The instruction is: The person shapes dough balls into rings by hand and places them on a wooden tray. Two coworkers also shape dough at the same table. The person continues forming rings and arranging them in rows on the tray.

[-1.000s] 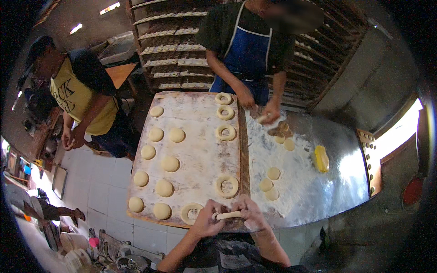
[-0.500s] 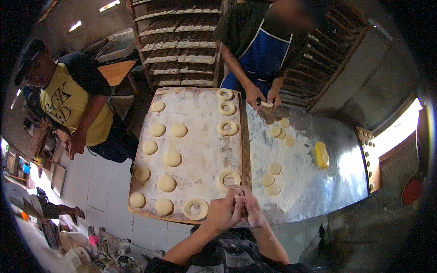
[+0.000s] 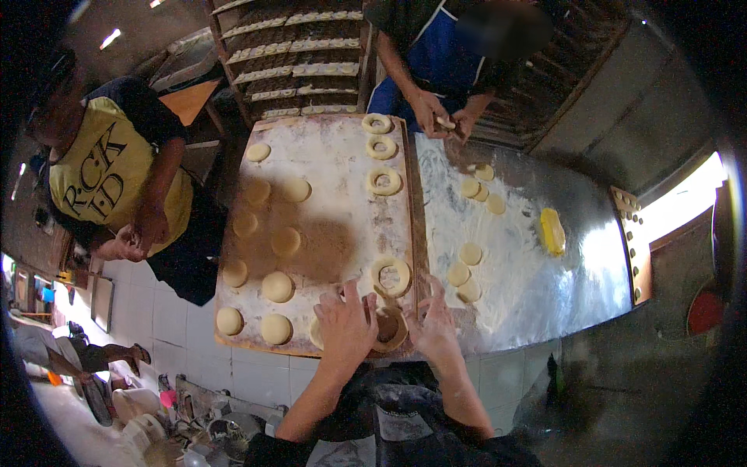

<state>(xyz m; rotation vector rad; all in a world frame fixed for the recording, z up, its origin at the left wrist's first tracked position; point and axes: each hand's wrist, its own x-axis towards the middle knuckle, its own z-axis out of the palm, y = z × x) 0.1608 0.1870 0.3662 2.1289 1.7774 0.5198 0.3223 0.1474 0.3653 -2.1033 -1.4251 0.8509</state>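
Observation:
My left hand (image 3: 348, 327) and my right hand (image 3: 432, 331), fingers apart, are at either side of a dough ring (image 3: 391, 345) at the board's near edge, partly shadowed. Their fingertips are at or near the ring; contact is unclear. Another ring (image 3: 317, 333) is partly hidden behind my left hand. A larger ring (image 3: 401, 276) lies just above my hands. Round dough pieces (image 3: 278, 286) sit on the left of the floury wooden board (image 3: 311, 132), and more rings (image 3: 383, 146) line its far right.
A metal table (image 3: 529, 296) with flour, dough discs (image 3: 470, 254) and a yellow object (image 3: 552, 232) adjoins the board. Across it, a co-worker in a blue apron (image 3: 436, 54) handles dough. A person in yellow (image 3: 117, 179) stands left. A rack of trays (image 3: 292, 50) stands behind.
My hands have parted from around a dough strip; a ring now lies between them. A shadow has fallen over the board's left. The person in yellow appears nearer; the view has shifted.

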